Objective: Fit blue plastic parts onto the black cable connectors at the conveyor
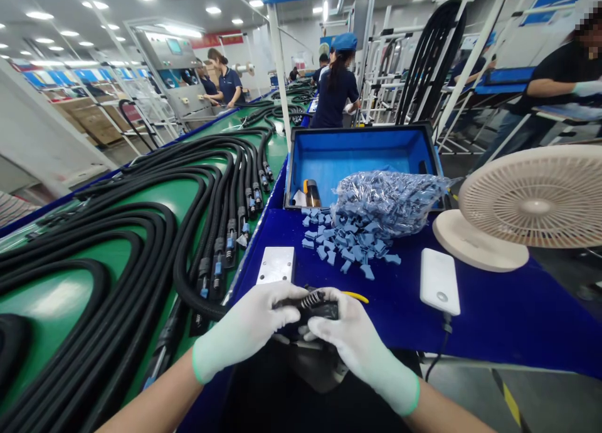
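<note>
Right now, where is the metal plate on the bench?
In the head view, the metal plate lies near the left edge of the blue bench, just ahead of the left hand, with the loose blue pieces to its right.

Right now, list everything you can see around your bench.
corrugated cable harnesses: many, black, looped on the green conveyor belt
storage case: one, blue, open, far bench end
plastic bag of parts: one, clear, on the case
loose parts: many, blue, on the bench
metal plate: one, silver, on the bench
power bank: one, white, right of the hands
desk fan: one, cream, far right
co-workers: several, dark tops, beyond the bench
connector: one, black, between the hands
left hand: white glove, on connector
right hand: white glove, on connector
</note>
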The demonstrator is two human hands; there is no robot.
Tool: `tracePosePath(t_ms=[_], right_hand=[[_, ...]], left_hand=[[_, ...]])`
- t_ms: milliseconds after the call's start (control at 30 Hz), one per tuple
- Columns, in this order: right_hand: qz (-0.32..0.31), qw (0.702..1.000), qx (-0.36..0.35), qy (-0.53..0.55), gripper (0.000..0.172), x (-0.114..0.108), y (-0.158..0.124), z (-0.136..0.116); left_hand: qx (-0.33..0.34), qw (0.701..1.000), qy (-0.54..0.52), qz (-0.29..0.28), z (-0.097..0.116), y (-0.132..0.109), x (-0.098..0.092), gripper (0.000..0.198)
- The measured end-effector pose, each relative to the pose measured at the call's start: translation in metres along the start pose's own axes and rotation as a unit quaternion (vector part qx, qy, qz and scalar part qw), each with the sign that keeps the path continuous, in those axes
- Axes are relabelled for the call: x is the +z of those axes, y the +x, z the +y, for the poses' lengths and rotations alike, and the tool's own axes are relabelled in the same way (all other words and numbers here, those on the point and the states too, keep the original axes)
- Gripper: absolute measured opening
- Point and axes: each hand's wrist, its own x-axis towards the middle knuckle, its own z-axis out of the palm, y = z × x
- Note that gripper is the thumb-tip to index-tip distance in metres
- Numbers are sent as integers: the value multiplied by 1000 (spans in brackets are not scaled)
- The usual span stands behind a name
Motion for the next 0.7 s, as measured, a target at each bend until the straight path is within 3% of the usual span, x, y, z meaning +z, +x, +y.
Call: tracePosePath(t_ms=[100, 300, 367, 500, 567, 633, 700], right_hand=[[-40, 999, -30, -16, 61, -6, 4, 1], [-103, 994, -46, -1, 74, -11, 9, 4], [-109, 993, -53, -7, 74, -9, 8, 3], [-100, 993, -65, -15, 69, -4, 6, 0], [-92, 994, -61, -8, 69, -3, 9, -1], [-66, 996, -62, 10, 63, -3, 13, -1], [-32, 995, -92, 32, 51, -3, 17, 3]], left_hand=[[36, 999, 33, -10, -3, 2, 0, 26], [147, 982, 98, -68, -17, 1, 3, 33], [127, 988, 63, -66, -25, 4, 3, 36], [-5, 999, -35, -34, -36, 17, 2, 98], [-15, 1000, -14, -17, -35, 20, 3, 112], [-11, 997, 49, 60, -30, 15, 8, 86], [1, 986, 107, 129, -24, 0, 18, 35]])
